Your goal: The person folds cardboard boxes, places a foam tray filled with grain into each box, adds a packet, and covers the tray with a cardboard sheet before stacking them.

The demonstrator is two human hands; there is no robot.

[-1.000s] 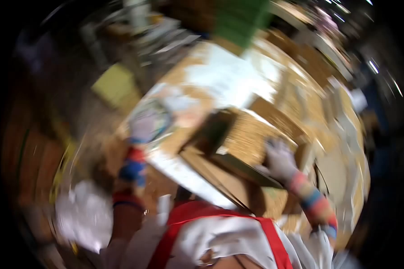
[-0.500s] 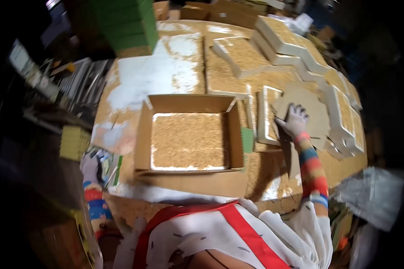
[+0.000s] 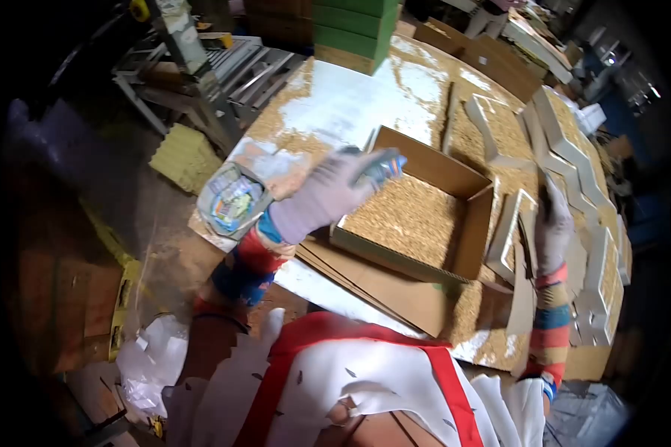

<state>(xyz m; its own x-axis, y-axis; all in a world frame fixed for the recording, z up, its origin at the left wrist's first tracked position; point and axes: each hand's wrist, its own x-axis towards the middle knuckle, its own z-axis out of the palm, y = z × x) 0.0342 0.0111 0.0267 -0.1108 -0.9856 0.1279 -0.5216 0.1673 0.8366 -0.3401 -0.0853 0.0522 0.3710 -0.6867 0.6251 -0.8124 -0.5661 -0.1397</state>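
Observation:
An open cardboard box filled with tan granules sits on the table in front of me. My left hand, gloved, is raised over the box's left corner and pinches a small blue-and-white packet, which is blurred. A pile of printed round packets lies at the table's left edge just below that hand. My right hand, also gloved, grips a flat cardboard sheet held on edge just right of the box.
White-rimmed trays of granules lie across the table's right side. Flat cardboard lies under the box. Green boxes are stacked at the back. A metal frame, a yellow tray and white plastic are at the left.
My left hand came up from the printed packets at the table's edge to over the box, now holding a small packet. My right hand lifted the cardboard sheet onto its edge. My view swung left.

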